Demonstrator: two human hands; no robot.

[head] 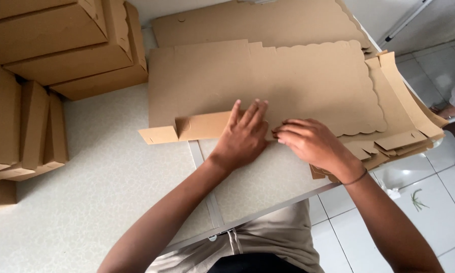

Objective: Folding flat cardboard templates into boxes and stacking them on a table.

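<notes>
From the head camera I look down on a flat brown cardboard box blank lying on the pale speckled counter, its far and right edges cut in a scalloped line. Along the near edge a narrow flap is folded up and stands on its crease, with a small tab sticking out at its left end.

My left hand lies palm down, fingers stretched out and slightly spread, pressing on the right end of that flap and on the sheet behind it. My right hand is just beside it, the two nearly touching. Its fingers are curled with the tips set on the near edge of the blank; I think they are pinching the fold there, but the knuckles hide the fingertips, so I cannot tell for certain. A thin dark band circles the right wrist.

Under the blank lies a stack of more flat blanks, fanned out and hanging past the counter's right edge. At the far left, folded brown boxes are piled up, and more boxes stand on edge below them. A white tiled floor shows on the right, where another person's foot stands near the counter's corner.
</notes>
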